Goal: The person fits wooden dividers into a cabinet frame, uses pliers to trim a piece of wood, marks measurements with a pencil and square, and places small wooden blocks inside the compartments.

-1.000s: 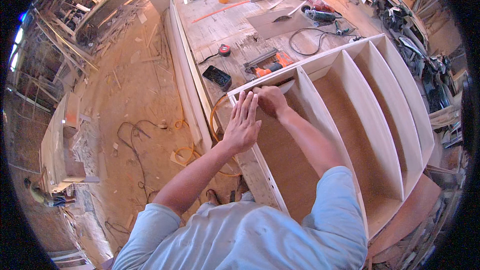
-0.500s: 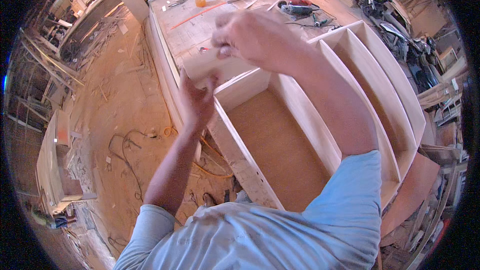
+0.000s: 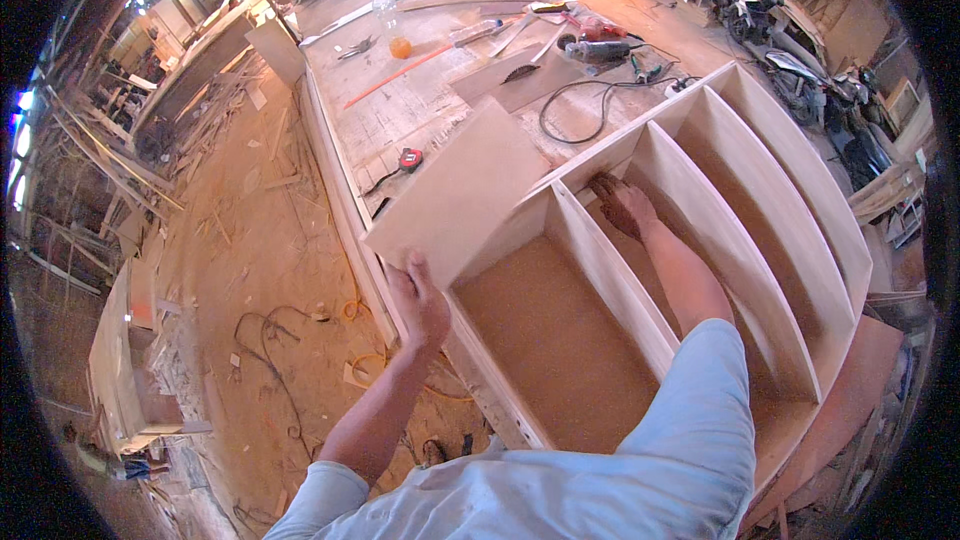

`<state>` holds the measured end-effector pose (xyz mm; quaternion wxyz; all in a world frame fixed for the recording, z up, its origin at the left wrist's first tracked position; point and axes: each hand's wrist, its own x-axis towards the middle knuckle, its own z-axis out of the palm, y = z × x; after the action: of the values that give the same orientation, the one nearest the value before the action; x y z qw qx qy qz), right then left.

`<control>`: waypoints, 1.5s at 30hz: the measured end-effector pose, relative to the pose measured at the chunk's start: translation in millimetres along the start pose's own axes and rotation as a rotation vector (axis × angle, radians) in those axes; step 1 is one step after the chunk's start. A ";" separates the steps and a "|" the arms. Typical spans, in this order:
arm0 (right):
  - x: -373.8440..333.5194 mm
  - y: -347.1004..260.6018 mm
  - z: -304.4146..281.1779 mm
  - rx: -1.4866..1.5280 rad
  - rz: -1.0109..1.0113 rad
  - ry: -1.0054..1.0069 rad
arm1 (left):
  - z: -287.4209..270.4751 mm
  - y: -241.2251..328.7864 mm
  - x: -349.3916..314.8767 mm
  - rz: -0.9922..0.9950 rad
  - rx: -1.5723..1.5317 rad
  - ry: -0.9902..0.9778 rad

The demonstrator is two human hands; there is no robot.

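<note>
A pale wooden cabinet (image 3: 595, 265) with several long compartments lies with its open side up before me. My left hand (image 3: 420, 300) is closed on the near corner of a flat rectangular wooden board (image 3: 460, 190), thumb on top. The board is just beyond the cabinet's left end, over the workbench. My right hand (image 3: 627, 208) reaches down into the second compartment from the left, near its far end. Its fingers are stretched toward the compartment's far corner, partly in shadow, and nothing shows in them.
On the workbench (image 3: 375, 130) are a red and black tape measure (image 3: 409, 160), a bottle with orange liquid (image 3: 400, 45), and a corded power tool (image 3: 600, 48). Scraps and cords (image 3: 265, 340) litter the floor at left. Motorcycles (image 3: 825, 85) stand at far right.
My right hand, raised and closed above the board before, has dropped right into the compartment. The board, earlier tilted in my left hand, now shows its broad face.
</note>
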<state>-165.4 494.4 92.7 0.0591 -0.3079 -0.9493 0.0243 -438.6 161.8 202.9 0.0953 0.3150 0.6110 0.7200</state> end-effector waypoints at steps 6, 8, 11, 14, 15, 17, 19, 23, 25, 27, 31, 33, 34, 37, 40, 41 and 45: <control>-1.3 17.9 19.9 0.010 -0.113 0.243 | 14.9 -2.0 -19.0 0.086 0.293 -0.091; -1.0 24.6 26.5 0.009 -0.112 0.249 | 16.1 -3.7 -20.4 0.119 0.306 -0.121; 10.2 14.6 19.0 -0.010 -0.186 0.234 | 7.6 -6.3 -20.0 0.065 0.314 -0.120; 9.2 18.7 -1.8 -0.072 -0.203 0.215 | 14.5 6.4 -18.9 0.090 0.335 -0.120; 2.7 23.5 -14.0 -0.102 -0.189 0.179 | 18.2 8.1 -20.0 0.063 0.328 -0.139; 9.7 2.8 -55.7 -0.138 -0.163 0.033 | 13.4 13.6 -22.0 0.013 0.346 -0.148; 2.0 -2.5 -91.5 -0.214 -0.227 0.162 | 10.9 3.3 -23.3 0.051 0.362 -0.123; -34.9 -27.3 -195.0 -0.317 -0.167 0.155 | 16.6 -7.4 -26.1 0.077 0.268 -0.120; -65.9 -36.3 -241.8 -0.390 -0.200 0.270 | 18.5 -17.2 -22.6 0.133 0.143 -0.119; -89.2 -64.1 -287.7 -0.455 -0.199 0.357 | -3.5 -6.7 -20.7 0.140 0.134 -0.084; -242.7 -86.9 -391.4 -0.626 0.186 0.296 | -8.4 30.2 -76.3 -0.030 -0.082 -0.099; -302.6 -100.2 -395.6 -0.257 0.474 0.542 | -59.7 48.6 -94.6 -0.048 -0.069 -0.076; -357.4 -121.3 -414.3 -0.123 0.487 0.670 | -69.8 59.2 -110.9 -0.035 -0.133 -0.104; -521.5 -145.1 -423.3 -0.168 0.744 1.219 | -78.6 121.1 -175.2 -0.089 -0.306 -0.222; -656.2 -171.5 -387.8 0.776 0.879 1.518 | -124.5 137.2 -230.0 -0.167 -0.432 -0.214; -710.1 -167.8 -367.9 0.921 0.930 1.545 | -133.2 135.3 -251.1 -0.187 -0.502 -0.197; -784.4 -258.9 -277.3 0.993 1.232 1.342 | -192.1 146.5 -340.8 -0.353 -0.512 -0.184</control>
<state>349.5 -173.2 312.8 0.6734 -0.6310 -0.2824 0.2621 -244.9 -208.0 215.0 0.3496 0.2338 0.4440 0.7912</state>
